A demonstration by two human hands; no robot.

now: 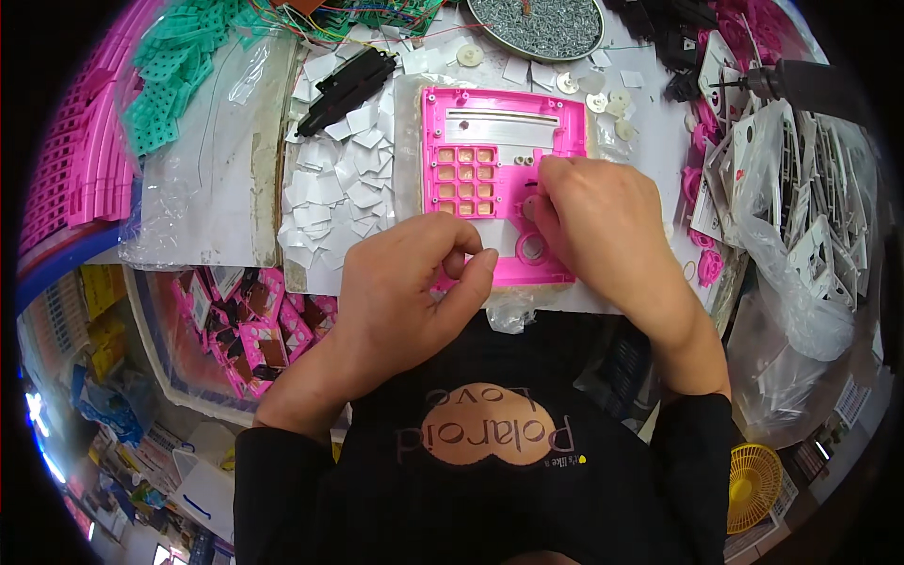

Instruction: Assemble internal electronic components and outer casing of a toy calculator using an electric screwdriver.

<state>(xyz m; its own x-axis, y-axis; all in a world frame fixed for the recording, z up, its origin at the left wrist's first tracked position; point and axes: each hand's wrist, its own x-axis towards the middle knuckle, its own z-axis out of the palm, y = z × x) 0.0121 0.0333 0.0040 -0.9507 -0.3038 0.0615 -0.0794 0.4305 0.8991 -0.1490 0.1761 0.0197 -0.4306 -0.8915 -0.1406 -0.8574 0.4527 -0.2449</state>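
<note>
A plastics assembly workshop is marked out by a white workbench crowded with components in bulk. Small metal screws are heaped in a round tray at the far edge, near green circuit boards strewn with coloured wires. Pink plastic grids are stacked at the left near piled green plastic pieces, while white panels are bundled at the right, by a dark power driver. White slips are scattered beside a pink housing, and pink parts are jumbled in a crate below.

Downward fisheye view from head-height
</note>
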